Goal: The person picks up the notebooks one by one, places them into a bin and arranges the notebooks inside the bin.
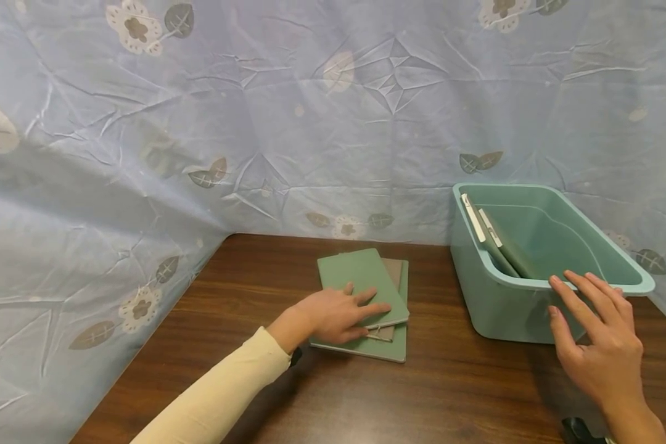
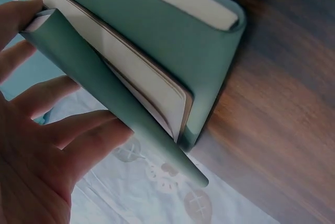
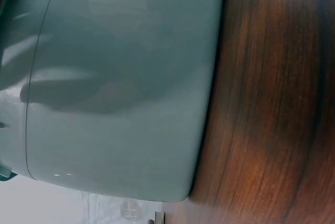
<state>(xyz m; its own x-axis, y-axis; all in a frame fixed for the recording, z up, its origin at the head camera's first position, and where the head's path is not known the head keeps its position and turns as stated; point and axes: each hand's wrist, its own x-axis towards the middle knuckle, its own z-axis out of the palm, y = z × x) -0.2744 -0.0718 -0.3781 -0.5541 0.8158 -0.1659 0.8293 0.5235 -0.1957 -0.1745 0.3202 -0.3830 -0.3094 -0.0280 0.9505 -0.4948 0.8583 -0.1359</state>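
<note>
Right hand point(image 1: 605, 336) released, left hand point(image 1: 333, 314) grasping top green notebook point(image 1: 357, 271)

Right hand: fingers extended at the near rim of the green bin point(image 1: 510, 316); contact unclear. Bin stands toward the far right corner of the worktop point(image 1: 449, 394), books point(image 1: 513, 253) leaning inside. Left hand pinches the top green notebook, near edge raised, over a brown notebook point(image 1: 392, 269) and larger green notebook point(image 1: 374, 351), near the far edge.

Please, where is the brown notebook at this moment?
In the head view, the brown notebook lies left of the teal tub, between the top green notebook and the bottom green notebook.
</note>
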